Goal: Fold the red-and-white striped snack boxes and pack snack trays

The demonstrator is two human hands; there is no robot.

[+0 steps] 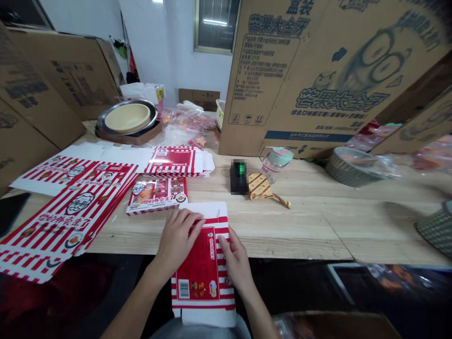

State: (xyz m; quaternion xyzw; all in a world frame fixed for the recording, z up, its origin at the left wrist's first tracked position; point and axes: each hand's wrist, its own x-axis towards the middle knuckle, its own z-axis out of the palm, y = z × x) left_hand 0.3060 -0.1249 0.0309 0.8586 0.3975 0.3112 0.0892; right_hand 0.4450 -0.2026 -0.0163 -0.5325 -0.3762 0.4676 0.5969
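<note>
A red-and-white striped cardboard box with open end flaps is held upright between both hands at the table's front edge. My left hand lies over its upper left side, fingers bent across the top near the white flap. My right hand grips the right edge, thumb on the printed face. Just behind, to the left, a finished-looking striped box with a clear window lies on the table. A pile of flat striped box blanks spreads at the left, and several folded striped boxes lie behind.
A black device with a green light, a gold striped pouch and a lidded jar stand mid-table. Large cartons rise behind. A basket is at right, a cream bowl at back left.
</note>
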